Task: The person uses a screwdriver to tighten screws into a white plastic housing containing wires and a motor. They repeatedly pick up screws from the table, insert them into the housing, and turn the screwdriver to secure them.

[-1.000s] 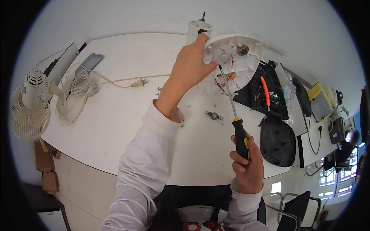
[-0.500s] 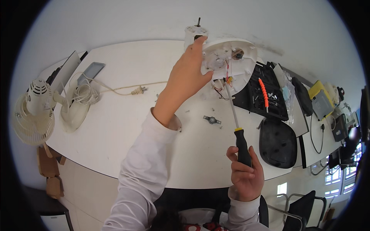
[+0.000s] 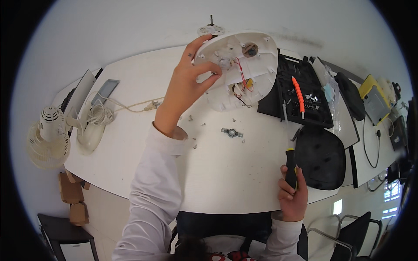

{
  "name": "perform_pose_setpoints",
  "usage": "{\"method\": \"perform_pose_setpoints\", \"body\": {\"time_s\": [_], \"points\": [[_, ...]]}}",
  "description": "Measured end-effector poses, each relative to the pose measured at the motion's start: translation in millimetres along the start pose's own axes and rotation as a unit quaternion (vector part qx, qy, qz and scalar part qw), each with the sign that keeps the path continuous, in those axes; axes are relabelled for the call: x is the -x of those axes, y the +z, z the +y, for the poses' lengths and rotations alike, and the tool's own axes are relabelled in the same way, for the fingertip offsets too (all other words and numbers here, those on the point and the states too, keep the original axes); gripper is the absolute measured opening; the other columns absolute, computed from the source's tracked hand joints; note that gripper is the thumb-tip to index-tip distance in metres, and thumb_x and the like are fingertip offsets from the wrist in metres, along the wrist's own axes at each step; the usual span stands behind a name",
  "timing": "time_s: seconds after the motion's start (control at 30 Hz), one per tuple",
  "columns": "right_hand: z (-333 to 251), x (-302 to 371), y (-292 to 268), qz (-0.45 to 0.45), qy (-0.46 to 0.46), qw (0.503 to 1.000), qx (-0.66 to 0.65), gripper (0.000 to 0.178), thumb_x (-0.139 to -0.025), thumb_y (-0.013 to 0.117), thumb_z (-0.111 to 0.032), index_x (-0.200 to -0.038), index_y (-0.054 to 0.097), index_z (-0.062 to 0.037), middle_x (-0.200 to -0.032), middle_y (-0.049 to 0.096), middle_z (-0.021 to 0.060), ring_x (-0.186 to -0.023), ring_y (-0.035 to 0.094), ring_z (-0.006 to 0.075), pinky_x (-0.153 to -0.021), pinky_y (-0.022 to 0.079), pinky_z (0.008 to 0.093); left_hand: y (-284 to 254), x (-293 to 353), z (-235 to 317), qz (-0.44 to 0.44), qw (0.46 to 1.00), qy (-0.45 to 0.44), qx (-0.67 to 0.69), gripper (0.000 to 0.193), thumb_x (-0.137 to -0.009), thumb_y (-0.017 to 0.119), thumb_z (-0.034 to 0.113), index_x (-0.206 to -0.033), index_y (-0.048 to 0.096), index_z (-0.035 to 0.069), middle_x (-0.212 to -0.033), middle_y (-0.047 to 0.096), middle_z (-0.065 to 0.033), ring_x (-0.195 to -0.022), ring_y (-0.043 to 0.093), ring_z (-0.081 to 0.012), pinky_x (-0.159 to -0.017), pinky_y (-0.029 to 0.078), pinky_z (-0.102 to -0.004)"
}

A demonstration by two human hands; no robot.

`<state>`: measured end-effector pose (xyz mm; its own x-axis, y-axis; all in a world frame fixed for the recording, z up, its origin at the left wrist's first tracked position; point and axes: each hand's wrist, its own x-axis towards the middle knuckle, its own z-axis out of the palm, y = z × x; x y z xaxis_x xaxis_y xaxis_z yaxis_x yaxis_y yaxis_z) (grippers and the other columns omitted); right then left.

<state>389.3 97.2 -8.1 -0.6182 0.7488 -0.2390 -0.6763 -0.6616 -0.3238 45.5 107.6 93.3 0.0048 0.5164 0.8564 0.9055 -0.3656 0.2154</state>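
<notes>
My left hand [image 3: 180, 82] is closed at the left edge of a white fan base shell [image 3: 265, 71], which is tipped up to show its hollow inside. One finger reaches behind the rim, while the thumb and another finger curl in front; whether a small part is between them I cannot tell. Red, dark and yellow wires [image 3: 241, 71] run inside the shell. Behind it stands a white fan motor [image 3: 211, 29] with an upright shaft. Lower right, my right hand [image 3: 294, 198] grips a screwdriver [image 3: 291, 167] by its black and yellow handle, its shaft pointing away from me toward the tool case.
Right of the shell lies an open black tool case [image 3: 315, 115] with an orange flexible shaft [image 3: 298, 92]. A black cover plate [image 3: 320, 158] sits nearer me. Several screws and a small metal bracket [image 3: 232, 132] lie mid-table. At left are a caged fan [image 3: 48, 143] and a coiled cord [image 3: 101, 114].
My left hand has moved left, and the shell is tilted up more toward me. My right hand has drawn the screwdriver away from the shell, to the right.
</notes>
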Motion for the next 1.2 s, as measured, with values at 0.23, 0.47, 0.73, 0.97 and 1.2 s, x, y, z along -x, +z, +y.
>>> {"method": "perform_pose_setpoints", "body": {"time_s": [0.23,0.47,0.73,0.97,1.2], "points": [[-4,-2,-11,-0.044,0.029,0.999,0.006,0.03,-0.102,0.03,-0.026,-0.127,0.041,-0.0114,-0.106,0.045,0.0104,-0.053,0.035,0.0051,-0.038,0.037,0.0148,1,-2,1,-0.021,0.999,-0.005,-0.031,0.014,-0.068,0.075,0.005,-0.077,0.067,0.012,-0.134,0.046,-0.0072,-0.12,0.049,-0.0295,-0.092,0.045,-0.0388],[-5,-3,-9,-0.016,0.036,0.999,-0.03,0.035,-0.101,0.033,-0.028,-0.129,0.037,-0.007,-0.1,0.048,0.0112,-0.048,0.036,0.0042,-0.036,0.038,0.0156,-1,-3,2,-0.052,0.997,-0.008,-0.05,0.015,-0.066,0.073,0.0,-0.077,0.069,0.01,-0.137,0.042,-0.0145,-0.119,0.049,-0.0321,-0.093,0.043,-0.0414],[-6,-2,-8,-0.018,0.044,0.998,-0.038,0.037,-0.101,0.035,-0.029,-0.131,0.034,-0.007,-0.101,0.046,0.0126,-0.047,0.037,0.0045,-0.035,0.036,0.0167,-5,-12,20,-0.047,0.99,0.027,-0.132,0.016,-0.062,0.077,0.005,-0.074,0.069,0.013,-0.139,0.041,-0.0144,-0.127,0.039,-0.0371,-0.098,0.039,-0.0466],[-8,-2,-10,-0.025,0.045,0.998,-0.033,0.038,-0.101,0.034,-0.028,-0.133,0.033,-0.0082,-0.101,0.046,0.0133,-0.046,0.037,0.0048,-0.035,0.035,0.0165,15,-21,72,-0.158,0.944,0.139,-0.255,0.018,-0.047,0.079,0.008,-0.057,0.065,0.011,-0.141,0.043,-0.0088,-0.135,0.026,-0.0393,-0.104,0.033,-0.0509],[-7,-2,-12,-0.034,0.044,0.998,-0.031,0.038,-0.101,0.034,-0.028,-0.133,0.033,-0.0086,-0.102,0.045,0.0131,-0.046,0.037,0.0045,-0.036,0.034,0.0167,62,16,67,-0.328,0.902,0.09,-0.266,0.017,-0.061,0.067,0.006,-0.049,0.054,0.004,-0.146,0.036,0.0003,-0.137,0.028,-0.0254,-0.108,0.03,-0.0502]]}}
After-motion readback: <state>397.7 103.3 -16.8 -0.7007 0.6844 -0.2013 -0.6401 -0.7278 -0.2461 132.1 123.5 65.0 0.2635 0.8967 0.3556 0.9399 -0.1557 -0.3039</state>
